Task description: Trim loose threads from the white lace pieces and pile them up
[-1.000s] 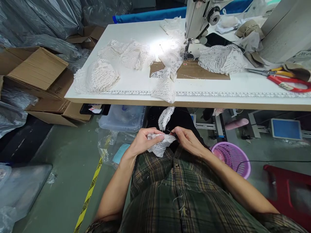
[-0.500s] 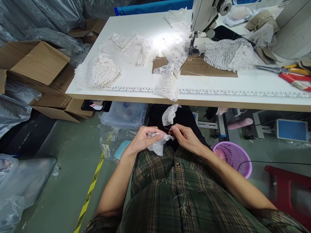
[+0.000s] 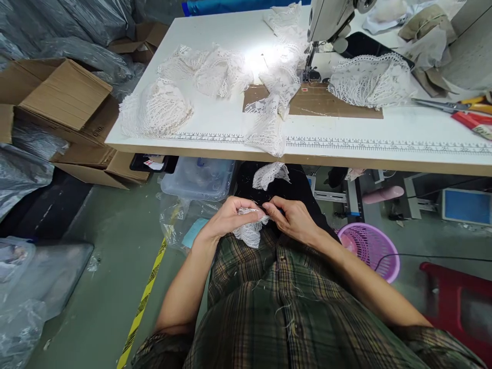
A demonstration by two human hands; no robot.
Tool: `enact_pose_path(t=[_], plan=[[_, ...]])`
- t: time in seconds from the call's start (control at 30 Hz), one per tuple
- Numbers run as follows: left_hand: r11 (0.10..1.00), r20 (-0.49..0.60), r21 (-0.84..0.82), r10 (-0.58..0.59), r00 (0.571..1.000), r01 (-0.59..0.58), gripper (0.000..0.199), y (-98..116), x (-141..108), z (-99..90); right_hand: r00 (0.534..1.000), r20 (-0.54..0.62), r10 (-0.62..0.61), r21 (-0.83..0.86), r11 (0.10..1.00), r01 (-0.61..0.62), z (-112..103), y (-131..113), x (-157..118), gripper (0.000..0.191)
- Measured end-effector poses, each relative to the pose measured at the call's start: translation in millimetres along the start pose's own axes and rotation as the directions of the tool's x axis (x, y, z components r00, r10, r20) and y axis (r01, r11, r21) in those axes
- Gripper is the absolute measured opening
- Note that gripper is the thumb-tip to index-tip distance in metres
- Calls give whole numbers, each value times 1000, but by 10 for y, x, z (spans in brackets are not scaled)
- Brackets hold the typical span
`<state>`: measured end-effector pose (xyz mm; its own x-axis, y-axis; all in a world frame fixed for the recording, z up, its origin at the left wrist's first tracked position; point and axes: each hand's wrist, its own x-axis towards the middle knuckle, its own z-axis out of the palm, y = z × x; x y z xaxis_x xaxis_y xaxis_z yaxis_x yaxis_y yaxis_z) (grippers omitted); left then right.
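Note:
Above my lap, my left hand [image 3: 235, 218] is closed on a small piece of white lace [image 3: 249, 233], which hangs below its fingers. My right hand [image 3: 294, 218] is pinched at the right end of this piece, its fingertips close to those of my left hand; what lies between them is too small to make out. Just beyond my hands, another lace piece [image 3: 270, 175] lies on my dark-clothed lap. A long lace strip [image 3: 269, 123] runs over the white table [image 3: 215, 120] to its front edge, left of the sewing machine [image 3: 326, 23].
Lace heaps [image 3: 159, 110] lie on the table's left, with more lace [image 3: 371, 79] and scissors [image 3: 442, 106] on the right. Below are a plastic box [image 3: 198, 179], a purple basket [image 3: 372, 246] and a red stool [image 3: 449, 292]. Cardboard boxes [image 3: 65, 97] stand at the left.
My hands have drawn slightly closer together at the lace. The loose piece on my lap has spread sideways. The camera view has shifted a little.

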<state>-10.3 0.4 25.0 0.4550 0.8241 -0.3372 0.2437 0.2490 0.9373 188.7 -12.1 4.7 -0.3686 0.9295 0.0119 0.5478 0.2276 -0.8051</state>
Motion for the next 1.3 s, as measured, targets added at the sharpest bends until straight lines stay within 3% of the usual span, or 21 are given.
enact_pose_path(t=[0.13, 0.3, 0.43, 0.5, 0.63, 0.8, 1.03, 1.2, 1.3], plan=[[1000, 7, -2, 21, 1000, -21, 23, -42, 40, 21, 1000, -15, 12, 201, 980, -9, -28, 73, -36, 27], [995, 17, -82, 56, 998, -54, 27, -96, 70, -10, 987, 156, 36, 479, 871, -107, -5, 141, -20, 35], [997, -91, -59, 45, 995, -50, 51, -206, 11, -108, 979, 162, 126, 598, 776, -199, 8, 167, 2, 39], [998, -135, -53, 30, 990, -38, 52, -260, -32, -148, 975, 152, 160, 640, 736, -221, -1, 170, 2, 39], [998, -173, -57, 0, 985, -10, 51, -278, -99, -184, 975, 126, 183, 667, 712, -220, -44, 170, -19, 37], [1000, -202, 10, 5, 979, -3, 45, -185, -126, -201, 979, -15, 201, 617, 773, -149, -118, 222, -19, 35], [999, -96, 40, 11, 995, -8, 28, -23, -134, -143, 969, -208, 137, 527, 850, -7, -86, 235, 135, 29], [998, 4, 4, 62, 998, -62, 21, 154, -174, -11, 989, -133, 61, 582, 813, 28, 106, 108, 237, 30], [987, -50, 82, 145, 988, -141, 17, 213, -209, 29, 997, -10, 75, 675, 736, -48, 169, 31, 211, 37]])
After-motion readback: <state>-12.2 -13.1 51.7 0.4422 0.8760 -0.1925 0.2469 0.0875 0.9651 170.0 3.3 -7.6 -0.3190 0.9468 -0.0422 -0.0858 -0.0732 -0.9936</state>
